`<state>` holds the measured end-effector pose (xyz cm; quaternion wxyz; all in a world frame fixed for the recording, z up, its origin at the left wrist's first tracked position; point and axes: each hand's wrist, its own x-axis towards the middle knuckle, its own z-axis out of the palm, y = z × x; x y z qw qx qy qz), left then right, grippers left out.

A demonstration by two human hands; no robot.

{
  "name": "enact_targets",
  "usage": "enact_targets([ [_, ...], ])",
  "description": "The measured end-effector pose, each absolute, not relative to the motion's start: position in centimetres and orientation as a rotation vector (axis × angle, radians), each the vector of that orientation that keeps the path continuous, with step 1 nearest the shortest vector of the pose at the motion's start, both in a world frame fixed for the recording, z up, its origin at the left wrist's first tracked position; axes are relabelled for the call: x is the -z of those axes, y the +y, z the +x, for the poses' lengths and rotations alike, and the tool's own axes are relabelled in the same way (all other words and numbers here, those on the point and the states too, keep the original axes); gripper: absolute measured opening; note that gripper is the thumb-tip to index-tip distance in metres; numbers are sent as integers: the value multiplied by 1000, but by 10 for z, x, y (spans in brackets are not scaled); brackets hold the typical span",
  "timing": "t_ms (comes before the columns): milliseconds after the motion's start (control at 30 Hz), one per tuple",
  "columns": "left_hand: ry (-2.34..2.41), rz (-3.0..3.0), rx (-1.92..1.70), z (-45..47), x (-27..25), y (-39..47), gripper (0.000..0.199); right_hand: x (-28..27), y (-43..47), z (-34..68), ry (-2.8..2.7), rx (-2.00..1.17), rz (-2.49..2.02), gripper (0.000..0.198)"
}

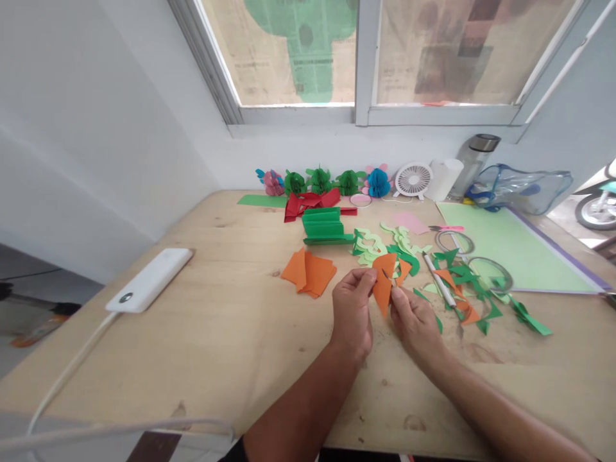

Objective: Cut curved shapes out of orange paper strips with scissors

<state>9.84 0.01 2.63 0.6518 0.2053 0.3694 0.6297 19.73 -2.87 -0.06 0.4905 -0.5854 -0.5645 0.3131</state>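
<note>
My left hand (353,308) pinches a folded piece of orange paper (382,292) between thumb and fingers above the table. My right hand (416,317) is closed at the paper's right side, around small scissors (387,274); only their blade tips show at a slit in the paper, and the handles are hidden in the fist. A narrow orange flap (403,272) stands off to the right of the cut. Left of my hands lies a stack of orange paper squares (315,273). Light green cut-out shapes (370,244) lie just beyond my fingers.
Green and orange scraps (464,276), a white pen (439,280) and tape rings (491,274) lie to the right. Folded green paper (322,224) and red paper (310,204) sit behind. Paper figures (319,180) and a fan (414,179) line the wall. A white power bank (150,280) is left.
</note>
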Motion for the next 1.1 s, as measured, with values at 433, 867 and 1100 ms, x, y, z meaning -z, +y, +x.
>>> enact_targets([
  [433,691,356,-1361,98,-31,-3,17,2,-30,196,-1334,-803,-1427,46],
  [867,667,348,-1318,97,-30,-2,19,-6,-31,192,-1291,-825,-1409,47],
  [1100,678,362,-1303,97,-32,-2,21,-7,-32,193,-1305,-819,-1400,50],
])
